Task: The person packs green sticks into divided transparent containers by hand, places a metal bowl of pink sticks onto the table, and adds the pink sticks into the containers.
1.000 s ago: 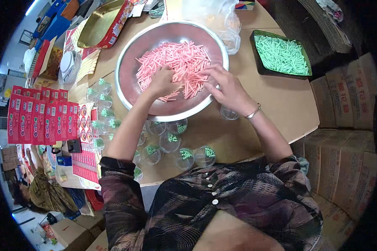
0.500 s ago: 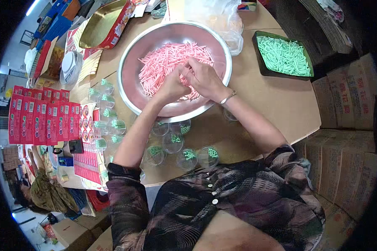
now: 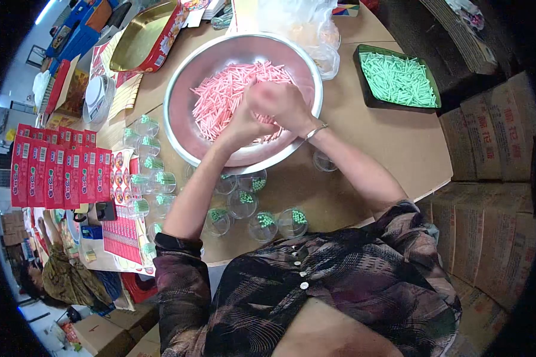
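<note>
A large metal bowl (image 3: 181,128) holds a heap of short pink sticks (image 3: 217,95). Over the heap my two hands are together. My left hand (image 3: 244,122) is curled, its fingers mostly hidden behind the right. My right hand (image 3: 280,104) is bent over against it, with its fingers folded and blurred; what lies between the palms is hidden. Clear round cups with green sticks stand near the bowl, among them one cup (image 3: 242,204) below it and another (image 3: 292,223) by the table's front edge.
A dark tray (image 3: 369,98) of green sticks sits at the right. Red packets (image 3: 59,172) stand at the left, near a gold-coloured tin (image 3: 125,50). Plastic bags (image 3: 315,35) lie behind the bowl. Cartons (image 3: 488,226) are stacked at the right. Another person (image 3: 71,273) is at the far left.
My hands were apart in the pink sticks a second ago, the right one spread. They have since come together above the heap, and the right hand has moved left.
</note>
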A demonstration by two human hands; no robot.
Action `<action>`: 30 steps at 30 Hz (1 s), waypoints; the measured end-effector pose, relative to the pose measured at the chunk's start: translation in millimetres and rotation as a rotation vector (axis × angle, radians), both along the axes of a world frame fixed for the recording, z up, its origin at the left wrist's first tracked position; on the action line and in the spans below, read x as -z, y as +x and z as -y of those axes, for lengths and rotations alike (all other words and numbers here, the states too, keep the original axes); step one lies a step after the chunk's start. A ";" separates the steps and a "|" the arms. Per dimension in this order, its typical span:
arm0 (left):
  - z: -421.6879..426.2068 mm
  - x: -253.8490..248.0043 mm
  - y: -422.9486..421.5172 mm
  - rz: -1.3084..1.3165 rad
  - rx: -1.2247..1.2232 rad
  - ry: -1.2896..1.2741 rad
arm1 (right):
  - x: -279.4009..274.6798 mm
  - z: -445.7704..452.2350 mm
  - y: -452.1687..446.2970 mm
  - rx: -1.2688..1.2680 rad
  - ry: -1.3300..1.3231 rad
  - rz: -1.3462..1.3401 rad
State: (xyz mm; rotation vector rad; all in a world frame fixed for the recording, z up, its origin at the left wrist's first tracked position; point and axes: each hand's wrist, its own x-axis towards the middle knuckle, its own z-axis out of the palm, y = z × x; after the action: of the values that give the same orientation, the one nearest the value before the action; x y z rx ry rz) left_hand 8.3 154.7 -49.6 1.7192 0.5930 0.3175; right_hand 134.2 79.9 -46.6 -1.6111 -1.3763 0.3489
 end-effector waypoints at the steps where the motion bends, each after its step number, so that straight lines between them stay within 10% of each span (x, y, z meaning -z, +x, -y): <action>1: 4.0 -8.4 0.2 0.009 0.000 -0.044 | -1.7 1.3 2.2 0.024 0.004 -0.028; 7: -17.5 24.4 -17.6 -0.078 0.091 0.275 | -0.4 4.3 9.3 0.131 0.078 -0.195; 12: 16.5 -2.5 -17.9 0.253 -0.378 -0.176 | 0.1 0.6 8.8 0.209 0.117 -0.215; 30: 31.5 7.1 17.6 0.413 -0.651 0.228 | -1.4 -16.8 -14.8 0.172 0.281 -0.414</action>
State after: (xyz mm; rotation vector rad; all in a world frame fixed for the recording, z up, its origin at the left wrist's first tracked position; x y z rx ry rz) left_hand 25.9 123.2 -56.8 1.5644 0.8157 1.2075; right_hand 119.4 96.6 -45.2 -1.3226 -0.9204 0.3453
